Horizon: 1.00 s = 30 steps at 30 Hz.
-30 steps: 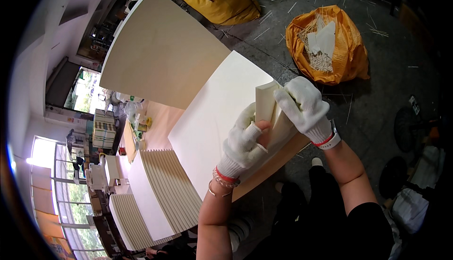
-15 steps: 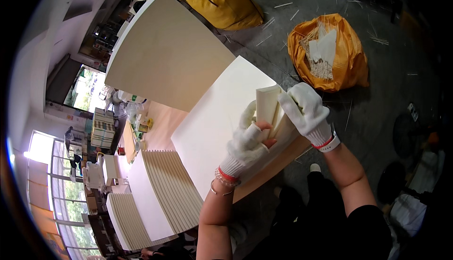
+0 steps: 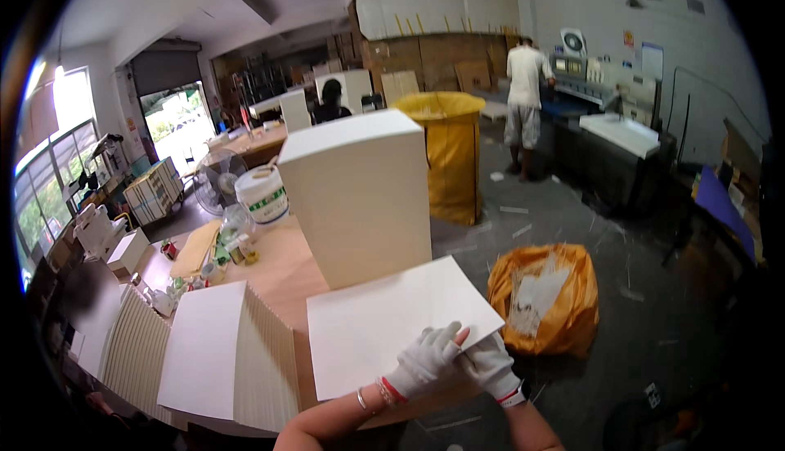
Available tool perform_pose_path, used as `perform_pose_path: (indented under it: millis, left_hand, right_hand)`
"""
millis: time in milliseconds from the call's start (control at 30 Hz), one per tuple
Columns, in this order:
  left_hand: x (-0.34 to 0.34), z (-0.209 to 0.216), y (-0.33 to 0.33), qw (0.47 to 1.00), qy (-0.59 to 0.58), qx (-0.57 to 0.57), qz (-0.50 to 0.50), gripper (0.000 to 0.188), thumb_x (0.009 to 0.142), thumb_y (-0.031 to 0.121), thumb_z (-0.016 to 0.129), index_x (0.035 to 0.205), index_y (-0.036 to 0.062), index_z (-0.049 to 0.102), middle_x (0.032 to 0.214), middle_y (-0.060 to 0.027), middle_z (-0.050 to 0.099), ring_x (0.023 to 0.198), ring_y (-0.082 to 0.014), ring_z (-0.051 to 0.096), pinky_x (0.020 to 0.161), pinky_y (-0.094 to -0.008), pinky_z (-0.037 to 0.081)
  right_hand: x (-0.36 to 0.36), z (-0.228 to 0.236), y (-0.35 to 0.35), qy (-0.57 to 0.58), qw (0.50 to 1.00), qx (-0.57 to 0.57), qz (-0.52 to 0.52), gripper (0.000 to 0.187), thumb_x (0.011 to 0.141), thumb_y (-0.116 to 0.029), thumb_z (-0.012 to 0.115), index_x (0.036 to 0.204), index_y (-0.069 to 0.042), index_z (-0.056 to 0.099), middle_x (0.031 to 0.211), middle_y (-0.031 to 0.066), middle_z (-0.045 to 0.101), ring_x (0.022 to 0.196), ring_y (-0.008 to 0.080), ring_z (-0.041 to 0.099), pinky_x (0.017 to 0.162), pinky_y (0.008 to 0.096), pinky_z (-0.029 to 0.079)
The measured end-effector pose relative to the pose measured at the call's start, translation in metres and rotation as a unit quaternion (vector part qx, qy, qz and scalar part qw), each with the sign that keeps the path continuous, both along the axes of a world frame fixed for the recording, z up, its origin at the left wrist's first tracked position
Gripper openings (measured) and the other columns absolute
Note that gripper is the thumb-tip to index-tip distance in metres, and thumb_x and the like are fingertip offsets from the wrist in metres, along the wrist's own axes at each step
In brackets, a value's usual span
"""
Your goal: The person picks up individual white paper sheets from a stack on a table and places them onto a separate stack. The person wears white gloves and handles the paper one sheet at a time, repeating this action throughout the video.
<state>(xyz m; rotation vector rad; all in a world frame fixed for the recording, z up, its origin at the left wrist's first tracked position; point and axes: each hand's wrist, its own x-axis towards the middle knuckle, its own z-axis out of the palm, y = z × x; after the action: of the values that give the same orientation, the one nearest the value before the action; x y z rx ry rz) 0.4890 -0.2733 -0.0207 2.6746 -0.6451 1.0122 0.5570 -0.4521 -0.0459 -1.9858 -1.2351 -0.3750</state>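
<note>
A flat stack of large white paper sheets (image 3: 376, 312) lies at the near right side of the table. My left hand (image 3: 425, 361), in a white knit glove with bare fingertips, rests at its near right edge with the fingers curled; what they hold, if anything, is hidden. Against it, at the same edge, is my right hand (image 3: 489, 367), also gloved. Its fingers are mostly covered by the left hand and the paper. Just behind the sheets rises a tall block of stacked paper (image 3: 360, 206). On the left stands a fanned paper stack (image 3: 204, 353).
Another fanned stack (image 3: 135, 353) stands farther left. Past it are a white bucket (image 3: 263, 197) and small bottles on the wooden table (image 3: 274, 259). An orange bag of paper scraps (image 3: 572, 312) and a tall yellow bag (image 3: 454, 165) stand on the floor. A person (image 3: 526, 99) stands at a machine.
The view has swung up and levelled, showing more of the room. The bent section of paper between my hands no longer shows; my hands are now close together at the stack's edge.
</note>
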Motion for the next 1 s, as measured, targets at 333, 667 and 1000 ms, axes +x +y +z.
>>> perform_pose_path:
  millis: [333, 667, 1000]
  left_hand:
    - [-0.038, 0.085, 0.040, 0.988, -0.004, -0.156, -0.009, 0.064, 0.085, 0.001, 0.059, 0.145, 0.0133, 0.042, 0.107, -0.0204, 0.064, 0.085, -0.0326, 0.067, 0.072, -0.0387, 0.055]
    - [-0.160, 0.092, 0.154, 0.872, -0.320, -0.360, 0.085, 0.063, 0.094, -0.005, 0.055, 0.151, 0.0065, 0.031, 0.140, -0.0120, 0.049, 0.115, -0.0213, 0.055, 0.095, -0.0330, 0.048]
    - [-0.182, 0.096, 0.175, 0.728, -0.370, -0.558, 0.147, 0.064, 0.093, -0.006, 0.055, 0.151, 0.0107, 0.034, 0.137, -0.0072, 0.051, 0.117, -0.0172, 0.052, 0.098, -0.0319, 0.045]
  right_hand:
    - [-0.010, 0.043, 0.004, -0.062, 0.998, 0.006, -0.032, 0.044, 0.081, -0.031, 0.067, 0.111, -0.001, 0.058, 0.107, 0.0200, 0.061, 0.096, 0.0410, 0.059, 0.085, 0.0478, 0.045]
    - [-0.133, 0.040, 0.150, -0.130, 0.970, -0.041, 0.201, 0.024, 0.083, -0.031, 0.063, 0.091, -0.009, 0.057, 0.096, 0.0126, 0.057, 0.096, 0.0320, 0.055, 0.083, 0.0459, 0.040]
    - [-0.152, 0.016, 0.175, -0.162, 0.967, -0.023, 0.197, 0.033, 0.073, -0.026, 0.072, 0.093, -0.006, 0.055, 0.103, 0.0119, 0.058, 0.102, 0.0307, 0.057, 0.088, 0.0504, 0.042]
